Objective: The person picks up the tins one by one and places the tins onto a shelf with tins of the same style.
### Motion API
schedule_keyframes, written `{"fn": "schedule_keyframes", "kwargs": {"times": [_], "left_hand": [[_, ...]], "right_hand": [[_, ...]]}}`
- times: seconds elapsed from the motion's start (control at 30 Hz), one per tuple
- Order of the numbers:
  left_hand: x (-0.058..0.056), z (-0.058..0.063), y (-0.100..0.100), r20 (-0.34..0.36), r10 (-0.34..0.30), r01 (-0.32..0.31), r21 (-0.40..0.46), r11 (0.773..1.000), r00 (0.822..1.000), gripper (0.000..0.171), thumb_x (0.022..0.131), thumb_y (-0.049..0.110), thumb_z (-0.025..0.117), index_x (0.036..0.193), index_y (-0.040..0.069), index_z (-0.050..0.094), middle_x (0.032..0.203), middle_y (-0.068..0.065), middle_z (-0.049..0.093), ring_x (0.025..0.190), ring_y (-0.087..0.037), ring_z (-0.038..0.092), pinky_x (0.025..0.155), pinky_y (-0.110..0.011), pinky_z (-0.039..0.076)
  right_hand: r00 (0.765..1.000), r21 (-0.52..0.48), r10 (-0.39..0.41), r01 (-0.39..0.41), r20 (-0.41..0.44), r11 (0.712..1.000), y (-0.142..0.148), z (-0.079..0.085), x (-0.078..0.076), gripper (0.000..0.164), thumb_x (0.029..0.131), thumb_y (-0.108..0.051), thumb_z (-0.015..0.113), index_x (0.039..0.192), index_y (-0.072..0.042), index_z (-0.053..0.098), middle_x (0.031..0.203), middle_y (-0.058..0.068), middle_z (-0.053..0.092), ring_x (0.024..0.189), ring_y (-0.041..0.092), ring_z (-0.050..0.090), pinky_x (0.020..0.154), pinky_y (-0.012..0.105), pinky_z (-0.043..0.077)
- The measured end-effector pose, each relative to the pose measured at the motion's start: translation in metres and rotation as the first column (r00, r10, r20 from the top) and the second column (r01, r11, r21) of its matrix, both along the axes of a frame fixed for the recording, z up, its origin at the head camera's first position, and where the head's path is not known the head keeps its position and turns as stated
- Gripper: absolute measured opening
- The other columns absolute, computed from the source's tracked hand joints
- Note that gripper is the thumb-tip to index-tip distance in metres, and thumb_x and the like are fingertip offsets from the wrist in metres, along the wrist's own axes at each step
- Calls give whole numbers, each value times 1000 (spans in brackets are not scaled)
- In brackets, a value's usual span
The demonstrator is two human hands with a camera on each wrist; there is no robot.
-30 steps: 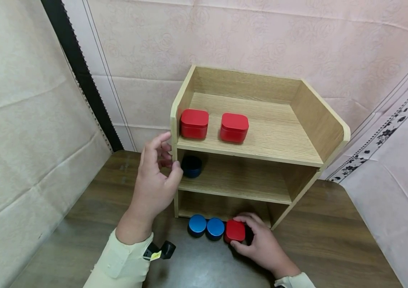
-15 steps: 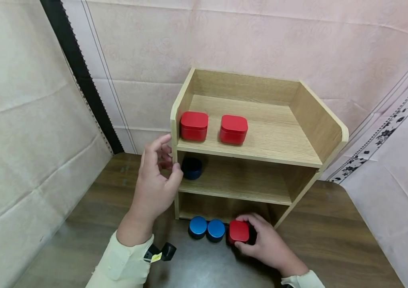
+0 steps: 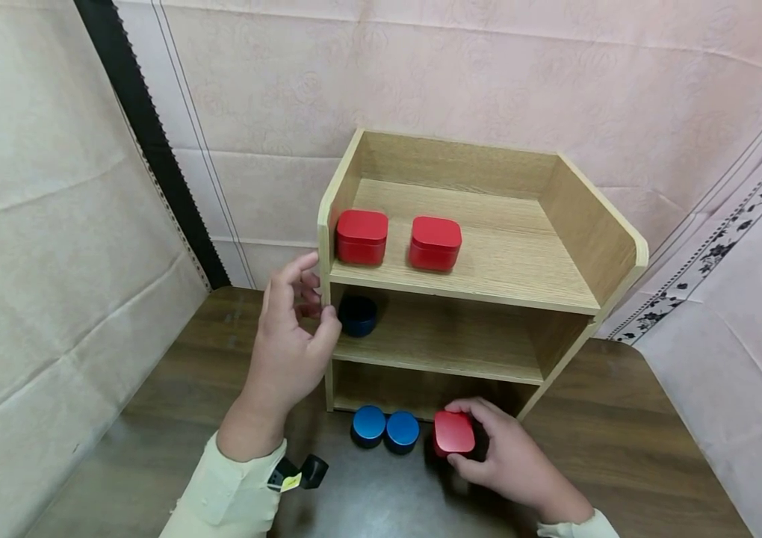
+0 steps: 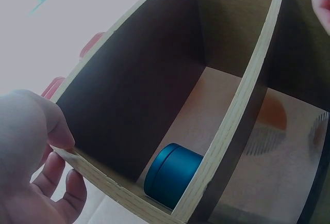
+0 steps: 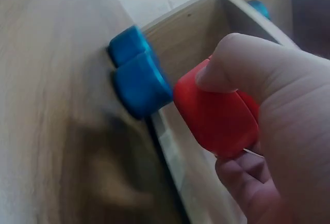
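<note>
My right hand (image 3: pixel 512 459) grips a red square box with rounded corners (image 3: pixel 453 433) between thumb and fingers, in front of the shelf's lowest level. In the right wrist view the thumb lies across the red box (image 5: pixel 216 110). Just left of it, two round blue-lidded tins (image 3: pixel 368 426) stand side by side on the table. My left hand (image 3: pixel 290 336) holds the left side panel of the wooden shelf (image 3: pixel 462 344), its thumb at the front edge and its fingers along the outer side. Close to that thumb, a dark blue round tin (image 4: pixel 175 175) sits on the middle level.
Two more red boxes, a left one (image 3: pixel 362 237) and a right one (image 3: pixel 435 243), rest on the top level. A brown wooden table (image 3: pixel 636 448) carries the shelf. Pale cloth (image 3: pixel 462 67) hangs behind and at both sides.
My right hand has moved to the right with the red box, widening the gap from the two blue-lidded tins. My left hand stays at the shelf's side.
</note>
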State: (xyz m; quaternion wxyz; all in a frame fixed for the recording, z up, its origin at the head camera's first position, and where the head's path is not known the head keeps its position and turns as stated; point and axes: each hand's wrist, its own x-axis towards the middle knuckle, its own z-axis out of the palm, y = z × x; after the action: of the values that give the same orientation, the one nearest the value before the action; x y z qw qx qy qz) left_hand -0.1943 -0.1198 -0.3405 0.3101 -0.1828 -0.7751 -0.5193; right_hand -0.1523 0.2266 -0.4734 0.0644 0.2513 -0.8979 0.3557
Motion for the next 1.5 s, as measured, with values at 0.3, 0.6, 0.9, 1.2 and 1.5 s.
{"fn": "schedule_keyframes", "kwargs": {"times": [0.3, 0.6, 0.9, 1.2, 1.5], "left_hand": [[0, 0, 0, 4, 0, 0, 0, 1000, 1000, 73, 98, -7, 66, 163, 18, 44, 132, -12, 56, 112, -16, 56, 90, -39, 61], [0, -1, 0, 2, -3, 3, 3, 1000, 1000, 74, 98, -7, 66, 164, 18, 44, 132, -12, 56, 111, -16, 57, 90, -40, 61], [0, 0, 0, 8, -6, 6, 4, 1000, 1000, 73, 99, -7, 66, 164, 18, 44, 133, -12, 56, 111, -17, 56, 90, -41, 61], [-1, 0, -1, 6, -3, 3, -5, 1000, 1000, 74, 99, -6, 67, 164, 18, 43, 133, -13, 56, 112, -16, 56, 90, -40, 61], [-1, 0, -1, 6, -3, 3, -1, 1000, 1000, 74, 99, -7, 67, 164, 18, 43, 134, -12, 56, 112, -17, 56, 90, -41, 61]], "right_hand": [[993, -49, 112, -114, -46, 992, 1, 29, 13, 70, 81, -6, 97, 140, -28, 67, 132, -13, 69, 111, 6, 67, 90, 25, 63], [984, -123, 156, -166, -87, 978, 1, 66, 24, 71, 81, -1, 94, 142, -23, 66, 136, -4, 69, 113, 11, 69, 90, 22, 63], [979, -169, 183, -196, -90, 966, 5, 102, 29, 73, 81, 5, 93, 144, -19, 64, 135, -2, 70, 111, 12, 70, 88, 23, 64], [982, -284, 190, -185, -11, 941, 11, 141, 28, 72, 80, 16, 87, 143, -10, 63, 132, 4, 70, 103, 19, 75, 87, 26, 65], [977, -314, 209, -208, -30, 926, 15, 169, 29, 69, 82, 19, 83, 144, -3, 61, 127, 4, 71, 93, 20, 76, 79, 30, 67]]}}
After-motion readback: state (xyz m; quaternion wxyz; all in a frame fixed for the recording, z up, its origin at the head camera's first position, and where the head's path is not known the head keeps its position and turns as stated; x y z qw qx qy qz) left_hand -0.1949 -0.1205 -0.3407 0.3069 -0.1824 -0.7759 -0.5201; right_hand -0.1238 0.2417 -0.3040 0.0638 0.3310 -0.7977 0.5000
